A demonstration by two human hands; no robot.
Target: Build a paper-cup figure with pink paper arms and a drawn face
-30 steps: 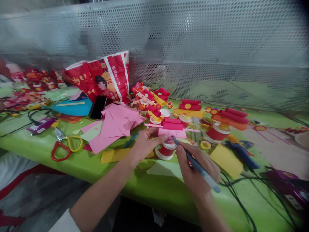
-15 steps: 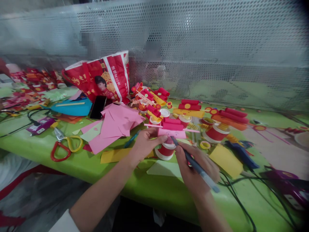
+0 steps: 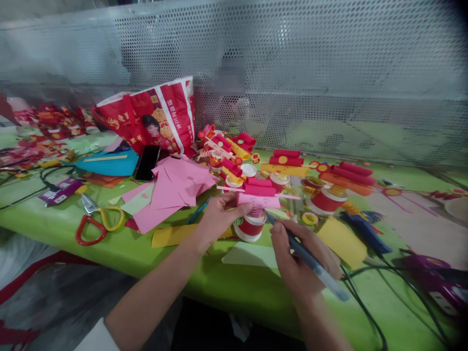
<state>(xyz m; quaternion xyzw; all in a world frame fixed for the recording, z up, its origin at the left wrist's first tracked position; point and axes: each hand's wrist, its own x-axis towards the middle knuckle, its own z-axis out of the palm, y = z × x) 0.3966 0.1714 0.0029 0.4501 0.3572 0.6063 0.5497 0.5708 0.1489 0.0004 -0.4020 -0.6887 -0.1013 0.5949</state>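
Note:
My left hand (image 3: 215,219) pinches the left side of a paper figure (image 3: 261,201), which has a pink rolled face with drawn features, two red rolls on top and a thin pink strip sticking out at each side. The figure rests on a red and white paper cup (image 3: 250,230) with paper coils around it. In my right hand (image 3: 320,243) is a dark pen (image 3: 306,256) with a pale end. Its tip sits just below and right of the drawn face, seemingly a little apart from it.
Similar paper figures, including a yellow one (image 3: 283,169), stand behind and right. Scissors (image 3: 91,225), pink paper sheets (image 3: 173,185), a phone (image 3: 147,163) and a red bag (image 3: 146,119) lie left. Cables, a purple device (image 3: 433,278) and yellow paper (image 3: 341,242) are right.
My right hand and the pen have drawn back right and slightly down, the tip leaving the face of the paper figure. My left hand keeps its hold on the figure.

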